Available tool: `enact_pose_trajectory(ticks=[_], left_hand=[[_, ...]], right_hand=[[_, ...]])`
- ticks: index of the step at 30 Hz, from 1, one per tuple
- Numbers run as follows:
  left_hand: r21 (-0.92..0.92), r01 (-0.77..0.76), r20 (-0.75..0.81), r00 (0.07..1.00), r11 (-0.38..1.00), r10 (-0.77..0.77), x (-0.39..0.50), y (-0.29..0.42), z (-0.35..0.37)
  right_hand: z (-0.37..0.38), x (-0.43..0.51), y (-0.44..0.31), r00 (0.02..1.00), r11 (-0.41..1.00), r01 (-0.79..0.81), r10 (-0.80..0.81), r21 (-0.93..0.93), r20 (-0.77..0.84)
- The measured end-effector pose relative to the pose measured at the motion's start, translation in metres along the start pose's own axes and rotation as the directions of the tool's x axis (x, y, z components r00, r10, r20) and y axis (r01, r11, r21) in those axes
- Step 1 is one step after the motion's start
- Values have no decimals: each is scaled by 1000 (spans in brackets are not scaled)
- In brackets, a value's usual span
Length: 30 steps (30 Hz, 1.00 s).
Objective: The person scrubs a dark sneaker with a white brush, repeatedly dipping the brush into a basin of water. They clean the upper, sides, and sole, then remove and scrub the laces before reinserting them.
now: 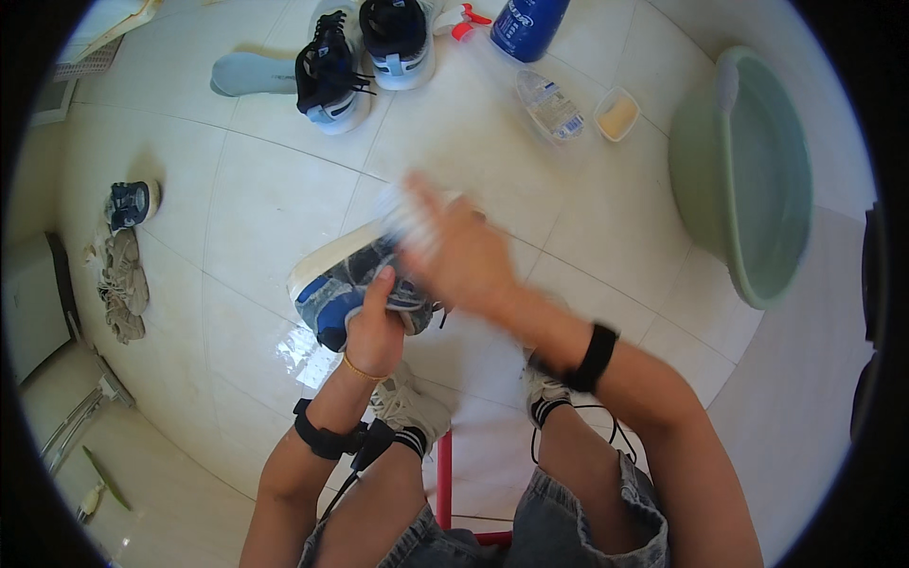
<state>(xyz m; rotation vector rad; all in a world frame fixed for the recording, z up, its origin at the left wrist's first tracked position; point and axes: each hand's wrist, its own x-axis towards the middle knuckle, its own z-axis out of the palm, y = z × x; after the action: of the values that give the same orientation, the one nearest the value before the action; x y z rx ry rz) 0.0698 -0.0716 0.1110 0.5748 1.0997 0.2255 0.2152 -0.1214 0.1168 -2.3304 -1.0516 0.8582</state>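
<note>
A blue and grey shoe with a white sole (330, 287) is held on its side in my left hand (376, 330), the thumb over its upper. My right hand (461, 255), blurred by motion, is at the shoe's far end. It grips a whitish, blurred thing that looks like a brush (412, 220), laid against the shoe; its exact kind cannot be told. A wet, shiny patch (309, 355) lies on the tiles below the shoe.
Black shoes (334, 78), a grey insole (252, 74), a blue bottle (527, 28), a clear spray bottle (547, 106) and a small dish (617, 114) lie ahead. A green basin (699, 156) stands right. More shoes (126, 273) sit left.
</note>
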Motion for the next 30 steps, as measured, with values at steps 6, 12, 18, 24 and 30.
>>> enact_pose_trajectory(ticks=[6, 12, 18, 24, 30], left_hand=[[-148, -29, 62, 997, 989, 39, -1, -9, -39], [857, -458, 356, 857, 237, 372, 0, -23, -53], [311, -84, -33, 995, 947, 99, -7, -12, -32], [371, -172, 84, 985, 912, 152, 4, -6, -11], [-296, -169, 213, 948, 940, 237, 7, 6, 14]], right_hand=[[24, -16, 38, 993, 995, 102, -101, 10, -69], [15, -34, 10, 985, 978, 170, -169, 121, -21], [10, -21, 71, 998, 998, 57, -57, 15, -28], [-118, -31, 155, 916, 789, -120, 322, 602, -240], [-282, -68, 282, 636, 504, -227, 725, 833, -265]])
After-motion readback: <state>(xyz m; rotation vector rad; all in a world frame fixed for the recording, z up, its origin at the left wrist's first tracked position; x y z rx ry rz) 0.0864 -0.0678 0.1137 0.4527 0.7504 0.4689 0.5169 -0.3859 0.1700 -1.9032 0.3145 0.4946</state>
